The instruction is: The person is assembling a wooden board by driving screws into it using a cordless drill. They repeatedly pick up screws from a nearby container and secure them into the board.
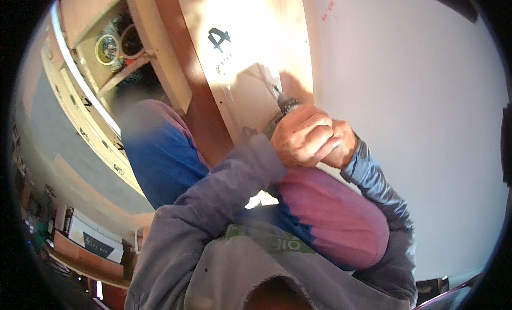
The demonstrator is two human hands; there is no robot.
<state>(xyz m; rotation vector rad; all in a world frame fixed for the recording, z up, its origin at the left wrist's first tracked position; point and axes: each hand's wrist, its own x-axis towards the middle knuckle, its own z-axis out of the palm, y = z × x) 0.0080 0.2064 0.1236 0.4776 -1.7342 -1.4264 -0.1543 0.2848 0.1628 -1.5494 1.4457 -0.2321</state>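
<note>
Your 2 hands are together, clamped around the body of a power drill (288,103) at the middle of the scene, above your right knee (336,214). Your left hand (301,137) wraps it from the left and your right hand (345,145) closes in from the right, the fingers overlapping so that most of the body and the trigger are hidden.

The chuck shows beyond your knuckles, and the slim bit (276,90) points far and slightly left, over a sunlit wooden board (258,27) with a dark mark on it. You cannot tell from here whether the tip touches the wood.

Expect the drill to feel fairly heavy and rigid, with a hard shell that may twist under torque; the bit is likely its most fragile part. Hold it by the handle and rear body, keeping fingers off the chuck.

To the left stands a wooden compartment frame (169,78) with 2 round tubs inside; to the right lies a large pale panel (410,123).
</note>
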